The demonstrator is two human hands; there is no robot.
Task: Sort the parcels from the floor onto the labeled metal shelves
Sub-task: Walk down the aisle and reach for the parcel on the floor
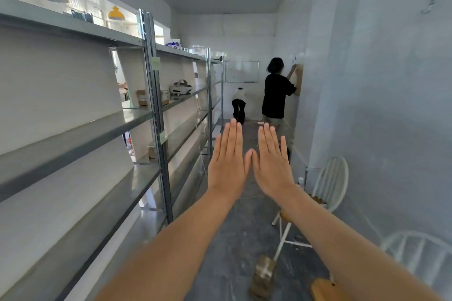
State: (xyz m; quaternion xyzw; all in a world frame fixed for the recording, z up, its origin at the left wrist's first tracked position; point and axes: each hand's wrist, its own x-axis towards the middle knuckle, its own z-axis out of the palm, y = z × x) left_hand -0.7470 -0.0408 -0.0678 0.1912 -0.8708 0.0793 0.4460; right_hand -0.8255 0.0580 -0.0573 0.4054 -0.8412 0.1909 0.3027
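Note:
My left hand [228, 162] and my right hand [272, 166] are held out flat in front of me, backs up, thumbs touching, fingers straight and together. Neither holds anything. A brown taped parcel [263, 276] lies on the grey floor below my right forearm. Long metal shelves [80, 134] run along the left wall, with small paper labels [155, 63] on the uprights. A few small cardboard boxes [143, 98] and a white headset [180, 87] rest on a middle shelf farther down.
Two white chairs stand on the right, one [327, 186] by the wall and one [420, 256] at the lower right. A person in a black top [276, 95] faces the right wall at the aisle's far end. A black-and-white object [239, 105] sits beyond.

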